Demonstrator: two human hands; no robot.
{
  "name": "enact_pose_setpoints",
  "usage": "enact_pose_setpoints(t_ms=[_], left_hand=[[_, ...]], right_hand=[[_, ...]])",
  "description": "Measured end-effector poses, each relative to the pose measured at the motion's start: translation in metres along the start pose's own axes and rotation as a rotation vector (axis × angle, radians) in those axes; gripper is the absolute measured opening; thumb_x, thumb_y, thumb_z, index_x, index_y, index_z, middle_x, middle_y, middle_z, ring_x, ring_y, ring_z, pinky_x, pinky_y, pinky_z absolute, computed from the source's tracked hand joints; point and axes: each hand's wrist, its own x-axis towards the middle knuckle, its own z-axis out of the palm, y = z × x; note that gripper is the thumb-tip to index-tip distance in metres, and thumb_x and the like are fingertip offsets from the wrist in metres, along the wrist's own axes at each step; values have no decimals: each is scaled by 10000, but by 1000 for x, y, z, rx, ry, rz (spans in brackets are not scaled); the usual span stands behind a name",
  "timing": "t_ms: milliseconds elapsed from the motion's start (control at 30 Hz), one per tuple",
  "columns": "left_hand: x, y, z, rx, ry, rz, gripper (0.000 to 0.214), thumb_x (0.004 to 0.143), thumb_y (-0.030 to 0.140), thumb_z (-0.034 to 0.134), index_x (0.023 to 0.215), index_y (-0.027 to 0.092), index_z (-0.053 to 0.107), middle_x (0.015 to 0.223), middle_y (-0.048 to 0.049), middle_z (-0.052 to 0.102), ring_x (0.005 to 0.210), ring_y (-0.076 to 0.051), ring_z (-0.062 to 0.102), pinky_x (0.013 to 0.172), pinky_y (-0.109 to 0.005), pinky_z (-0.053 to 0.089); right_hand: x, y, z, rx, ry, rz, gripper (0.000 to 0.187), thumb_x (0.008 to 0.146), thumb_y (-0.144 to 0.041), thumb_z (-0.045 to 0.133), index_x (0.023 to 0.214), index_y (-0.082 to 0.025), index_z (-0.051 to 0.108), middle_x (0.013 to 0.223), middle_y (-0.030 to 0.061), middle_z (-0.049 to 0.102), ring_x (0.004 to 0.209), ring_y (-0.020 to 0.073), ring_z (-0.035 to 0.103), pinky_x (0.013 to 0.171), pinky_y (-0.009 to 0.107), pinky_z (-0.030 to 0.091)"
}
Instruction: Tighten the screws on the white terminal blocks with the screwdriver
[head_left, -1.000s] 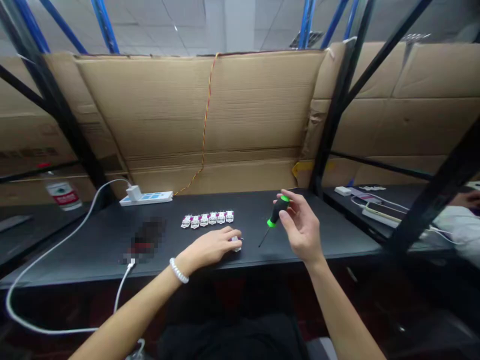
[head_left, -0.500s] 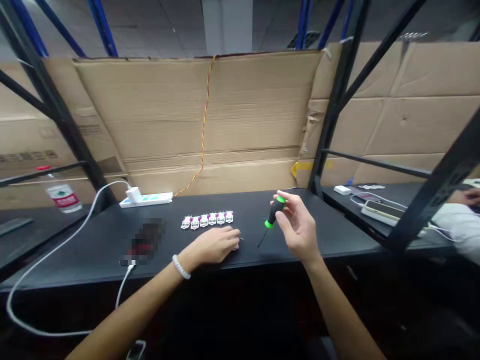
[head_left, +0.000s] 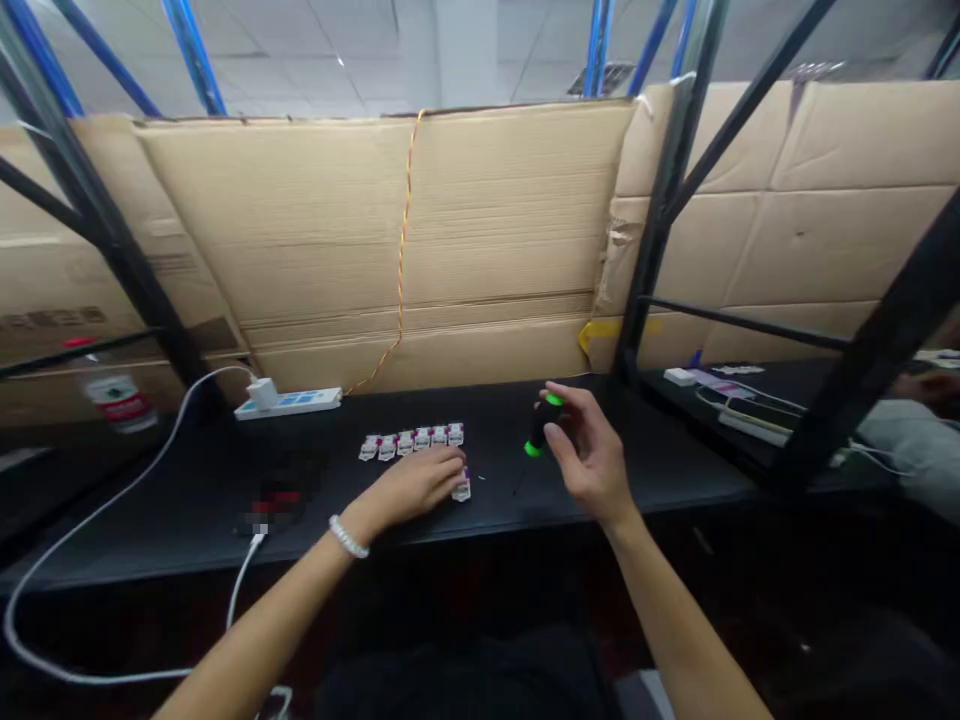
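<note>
My right hand (head_left: 592, 460) is closed around a black and green screwdriver (head_left: 544, 425), whose thin shaft slants down toward the black tabletop (head_left: 555, 500). At the table's front part, my left hand (head_left: 424, 480), with a white beaded bracelet at the wrist, has its fingers drawn together on a small white and purple part (head_left: 461, 488); the fingertips partly hide it. Just right of that part lies a tiny pale sliver (head_left: 481, 478), too small to name. Behind my left hand stands a row of several similar white and purple parts (head_left: 406, 443).
A white power strip (head_left: 300, 402) with a plugged-in charger lies at the back left. Its white cable (head_left: 161, 470) loops to the left. A dark, blurred-out device (head_left: 281, 500) has a cable attached. A bottle (head_left: 120, 395) stands far left; another person's sleeve (head_left: 896, 440) shows at right.
My left hand has shifted slightly left, so more of the white and purple part shows beside its fingers. The screwdriver stays in my right hand, and the whole view has shifted a little.
</note>
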Motion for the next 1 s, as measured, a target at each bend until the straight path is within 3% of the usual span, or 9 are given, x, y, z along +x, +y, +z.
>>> enact_pose_setpoints(t_ms=[200, 467, 633, 800, 1000], left_hand=[[16, 7, -10, -63, 16, -67, 234, 1130, 286, 460, 1011, 194, 639, 1067, -75, 667, 982, -225, 649, 901, -320, 515], [46, 9, 3, -19, -163, -66, 187, 1053, 275, 631, 893, 195, 686, 1020, -60, 693, 926, -226, 665, 831, -314, 500], [35, 14, -4, -33, -139, -142, 168, 1050, 311, 638, 948, 192, 699, 1041, -67, 684, 977, -247, 657, 886, -340, 512], [6, 22, -18, -148, -65, -231, 173, 1018, 290, 662, 1176, 232, 700, 1253, -82, 646, 1179, -276, 627, 1063, -386, 501], [-2, 31, -1, -158, -97, -313, 409, 1000, 240, 675, 1407, 280, 663, 1369, -94, 611, 1264, -289, 618, 1139, -415, 501]], right_hand=[[0, 1, -1, 0, 1, 0, 368, 1029, -288, 610, 1397, -297, 622, 1304, 96, 662, 1142, 259, 708, 971, 433, 603], [1, 1, -3, -14, -8, -5, 349, 1031, -290, 600, 1379, -291, 629, 1298, 105, 670, 1140, 268, 705, 957, 438, 604], [1, 1, -5, -24, -13, -13, 349, 1027, -289, 601, 1375, -288, 632, 1297, 101, 673, 1143, 266, 704, 952, 429, 610], [2, 3, -8, -19, 0, -4, 354, 1023, -298, 613, 1376, -287, 632, 1301, 101, 672, 1146, 266, 705, 967, 433, 611], [4, 2, -9, -29, 13, -17, 350, 1017, -286, 614, 1367, -290, 634, 1282, 97, 674, 1130, 266, 706, 947, 437, 614]])
